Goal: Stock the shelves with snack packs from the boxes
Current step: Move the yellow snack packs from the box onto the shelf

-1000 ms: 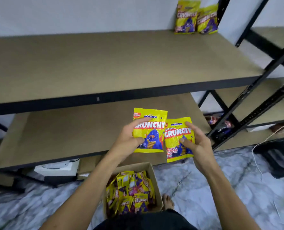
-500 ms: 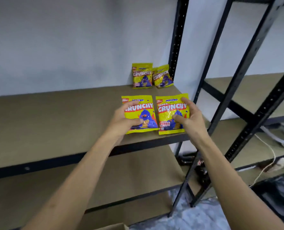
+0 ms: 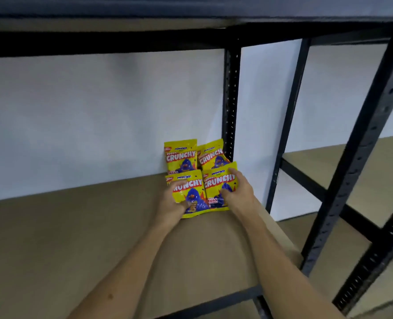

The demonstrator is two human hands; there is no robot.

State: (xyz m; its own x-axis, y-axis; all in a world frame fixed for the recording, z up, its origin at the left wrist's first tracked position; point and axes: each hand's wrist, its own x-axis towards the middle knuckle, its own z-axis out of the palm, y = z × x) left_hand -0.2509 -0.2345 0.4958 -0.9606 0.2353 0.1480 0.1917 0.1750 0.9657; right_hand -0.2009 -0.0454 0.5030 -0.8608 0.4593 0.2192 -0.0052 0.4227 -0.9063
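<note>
Two hands set two snack packs at the back corner of a shelf.

Biggest in view, the tan shelf board [image 3: 80,238] runs across the lower frame, with a black upright post [image 3: 231,100] at centre. Two rear packs [image 3: 181,156] lean on the white wall [image 3: 98,116], long axes upright. Just in front, touching them, the left pack [image 3: 190,194] sits in the left hand [image 3: 171,203], thumb curled over its face; the right pack [image 3: 218,187] is clasped by the right hand [image 3: 238,191]. Both stand upright, labels facing the camera.
</note>
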